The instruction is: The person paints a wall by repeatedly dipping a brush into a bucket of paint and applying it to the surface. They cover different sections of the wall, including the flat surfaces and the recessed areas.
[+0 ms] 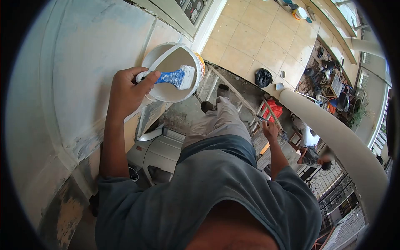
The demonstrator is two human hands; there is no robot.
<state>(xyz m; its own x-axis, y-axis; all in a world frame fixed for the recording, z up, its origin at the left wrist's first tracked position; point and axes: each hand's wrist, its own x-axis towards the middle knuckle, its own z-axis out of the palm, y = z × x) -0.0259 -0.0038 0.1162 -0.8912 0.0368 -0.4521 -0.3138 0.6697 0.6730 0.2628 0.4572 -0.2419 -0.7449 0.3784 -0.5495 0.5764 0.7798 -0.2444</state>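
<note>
My left hand (133, 89) is closed around the blue, paint-spattered handle of a paintbrush (171, 78). The brush's white bristles lie over the mouth of a white paint bucket (186, 96), close to its right-hand rim. My left fingers are right at the bucket's near rim; whether they also grip it is hidden. A pale coat covers the bucket's inside. Lower on the right, my right hand (271, 130) is closed beside the wooden ladder (235, 92). A thin dark piece shows at its fingertips, too small to name.
A pale patchy wall (100, 46) rises on the left. Far below are a grey car (160, 152), a tiled floor (250, 37), a black plastic bag (263, 78) and a red bag (273, 109). A cream column (329, 121) runs down the right, near a seated person (312, 156).
</note>
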